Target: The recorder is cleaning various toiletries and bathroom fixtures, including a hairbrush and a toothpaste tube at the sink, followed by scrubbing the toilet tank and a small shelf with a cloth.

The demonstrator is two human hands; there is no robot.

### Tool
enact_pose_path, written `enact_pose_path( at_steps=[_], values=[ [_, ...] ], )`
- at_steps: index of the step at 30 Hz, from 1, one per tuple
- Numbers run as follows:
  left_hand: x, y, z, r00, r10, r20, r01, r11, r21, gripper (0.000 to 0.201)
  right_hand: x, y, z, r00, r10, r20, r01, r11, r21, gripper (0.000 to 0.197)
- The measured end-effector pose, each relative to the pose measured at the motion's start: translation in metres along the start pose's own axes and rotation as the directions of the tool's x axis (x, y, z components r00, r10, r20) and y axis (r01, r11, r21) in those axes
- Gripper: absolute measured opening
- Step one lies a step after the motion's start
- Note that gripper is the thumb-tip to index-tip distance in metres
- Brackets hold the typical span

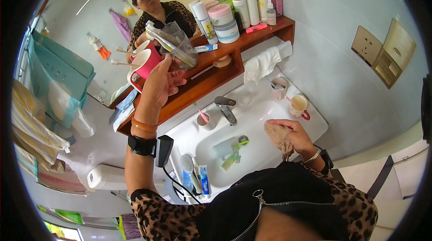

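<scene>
Brown cloth (278,138) is bunched in right hand (299,139), likely for grip. Left hand (161,82) is held half-open beside clear cup (185,42)

A tan cloth (278,136) shows against a white washbasin (252,114) and a reddish-brown wooden shelf (288,28). Far left, a hot-pink mug (145,64) with a white inside contrasts with a smoky-grey tumbler (188,48); at right, a cream mug (296,111) bears a red handle (306,115). Near, brown-and-black leopard-print sleeves (164,216) flank a black jacket front (225,209), with an orange bangle (144,126) at left, beside a teal bag (51,76).
</scene>
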State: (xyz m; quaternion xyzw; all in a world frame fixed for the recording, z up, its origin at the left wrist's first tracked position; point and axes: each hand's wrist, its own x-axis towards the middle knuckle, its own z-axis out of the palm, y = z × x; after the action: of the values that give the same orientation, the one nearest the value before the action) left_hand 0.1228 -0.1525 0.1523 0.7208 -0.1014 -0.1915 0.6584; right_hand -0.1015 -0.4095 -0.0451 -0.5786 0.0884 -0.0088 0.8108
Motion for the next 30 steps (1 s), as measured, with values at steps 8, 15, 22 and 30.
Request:
enact_pose_path(
  at_steps=[8, 15, 22, 30],
  values=[
    [0.013, -0.010, -0.002, 0.986, 0.133, -0.101, -0.132, 0.991, 0.026, 0.035, 0.000, 0.002, 0.002, 1.000, 0.013, 0.028, -0.012, 1.000, -0.017, 0.051],
    [0.000, -0.028, -0.010, 0.968, 0.207, -0.142, -0.208, 0.978, 0.009, 0.041, 0.003, 0.008, 0.008, 0.999, 0.008, 0.036, -0.009, 1.000, 0.024, 0.053],
    [-0.042, -0.067, 0.000, 0.975, 0.212, -0.062, -0.209, 0.977, 0.052, 0.035, 0.010, 0.008, 0.020, 0.999, 0.040, 0.027, -0.040, 0.999, 0.015, 0.052],
    [-0.067, -0.187, -0.020, 0.981, -0.134, 0.141, 0.109, 0.979, 0.174, 0.029, 0.021, 0.020, 0.023, 0.999, 0.030, 0.019, -0.029, 0.998, -0.059, 0.050]
  ],
)
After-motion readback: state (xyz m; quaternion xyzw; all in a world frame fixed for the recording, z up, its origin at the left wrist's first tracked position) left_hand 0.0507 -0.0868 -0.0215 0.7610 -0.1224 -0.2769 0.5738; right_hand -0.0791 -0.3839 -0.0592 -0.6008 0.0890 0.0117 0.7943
